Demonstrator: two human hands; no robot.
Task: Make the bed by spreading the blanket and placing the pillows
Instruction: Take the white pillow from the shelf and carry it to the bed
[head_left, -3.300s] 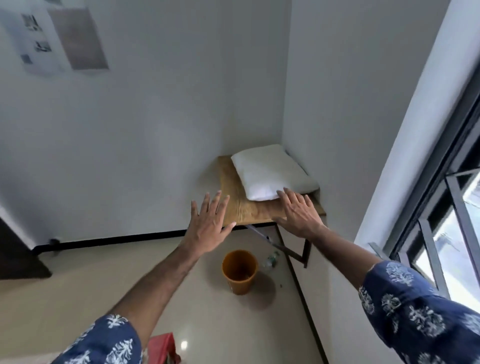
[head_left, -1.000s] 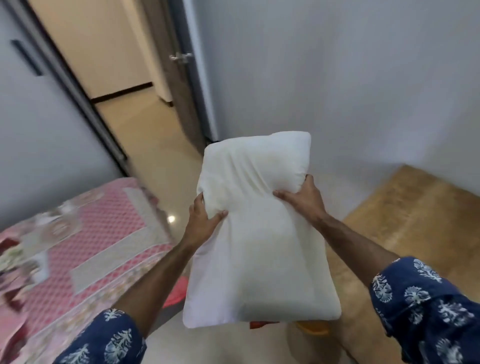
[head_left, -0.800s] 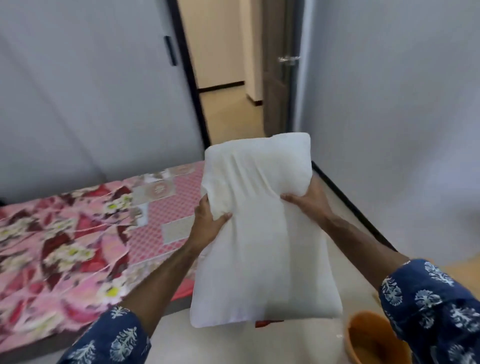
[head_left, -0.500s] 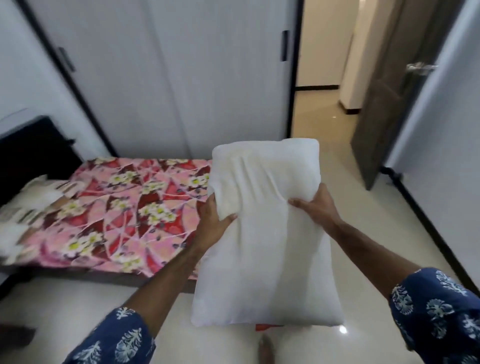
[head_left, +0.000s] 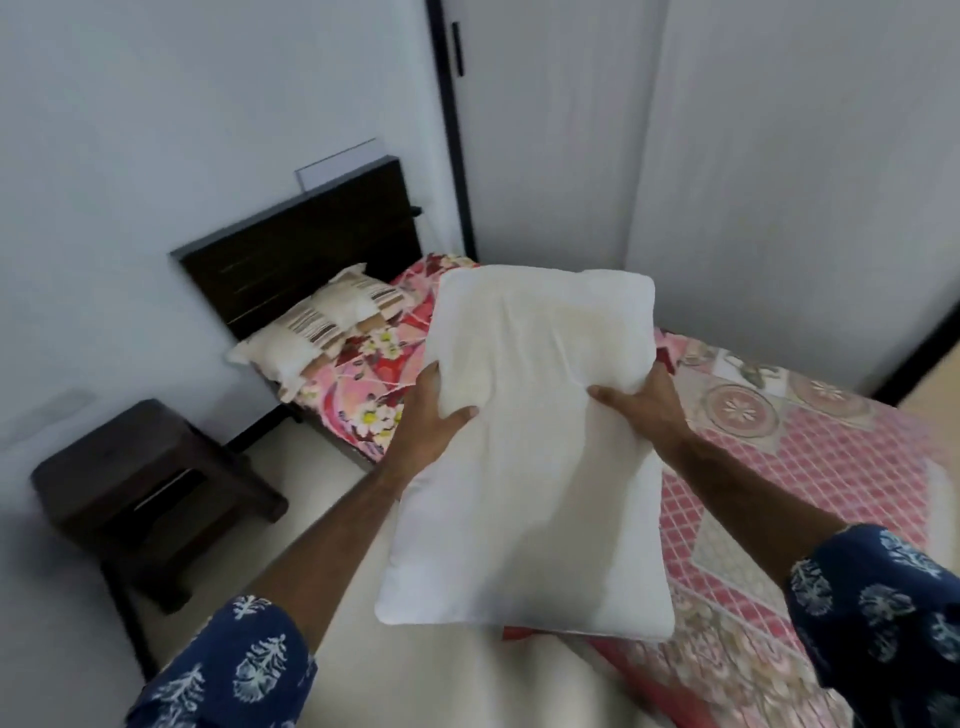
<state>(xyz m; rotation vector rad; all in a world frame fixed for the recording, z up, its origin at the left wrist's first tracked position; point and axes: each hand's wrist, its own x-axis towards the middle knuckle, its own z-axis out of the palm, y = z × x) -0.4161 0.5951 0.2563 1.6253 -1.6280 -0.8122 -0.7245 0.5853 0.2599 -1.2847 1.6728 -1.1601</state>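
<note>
Pillow step: my left hand (head_left: 434, 415) and right hand (head_left: 641, 402) grip the white pillow (head_left: 524, 452). Next, probably: lay it beside the striped pillow (head_left: 324, 322) at the headboard (head_left: 296, 244).

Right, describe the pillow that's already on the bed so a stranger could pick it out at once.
Find the dark wooden headboard against the white wall, at the head of the bed with the pink floral blanket. The striped pillow lies right below it, at the bed's near corner. Its brown-and-cream striped cover sets it apart from the plain white pillow held up in both hands.
</note>
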